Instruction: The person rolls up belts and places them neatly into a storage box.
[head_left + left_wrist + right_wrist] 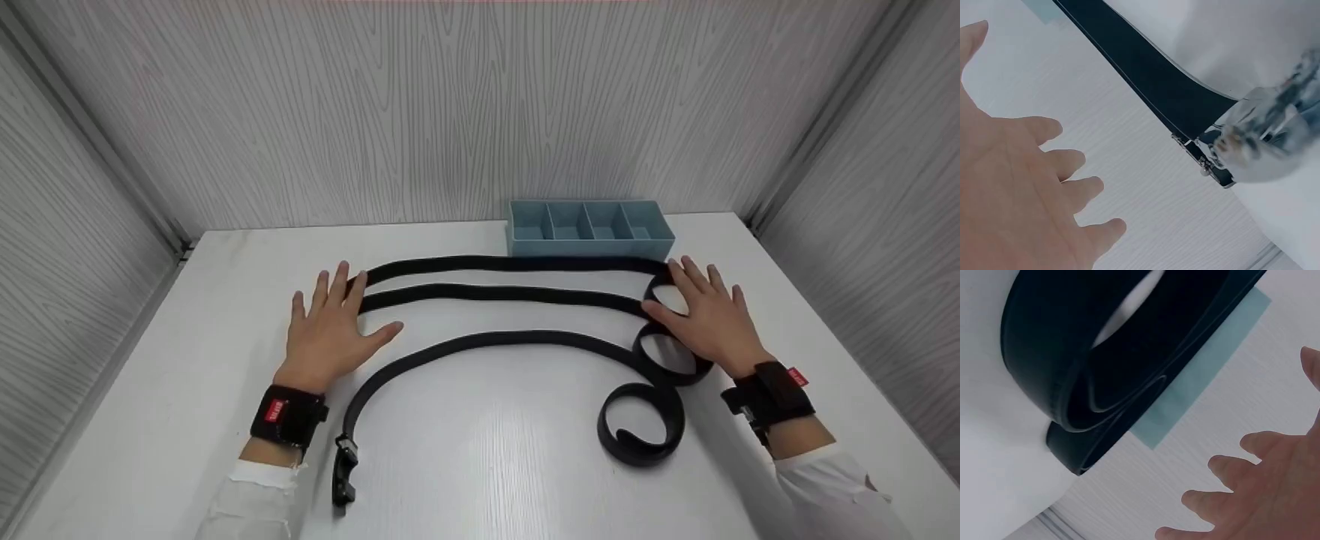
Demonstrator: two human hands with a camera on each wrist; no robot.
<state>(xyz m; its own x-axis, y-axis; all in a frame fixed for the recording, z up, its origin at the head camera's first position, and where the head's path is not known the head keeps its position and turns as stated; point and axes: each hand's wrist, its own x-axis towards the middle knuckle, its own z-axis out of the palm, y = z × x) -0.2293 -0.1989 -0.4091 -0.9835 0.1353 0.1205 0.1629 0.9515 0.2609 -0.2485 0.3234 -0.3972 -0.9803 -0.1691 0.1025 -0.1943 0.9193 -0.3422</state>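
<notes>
The right wrist view, unlike the left, shows coiled belts (1039, 349).

Near black belt (525, 337) on edge, arched; buckle (344, 480) at seven o'clock, coil (641, 452) near half past four. Middle belt (480, 292), far belt (480, 263): black, coiled between three and four.

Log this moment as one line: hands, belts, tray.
left hand: spread, holding nothing | right hand: spread, holding nothing | three black belts: on table, right ends coiled | blue-gray tray: beyond belts
</notes>
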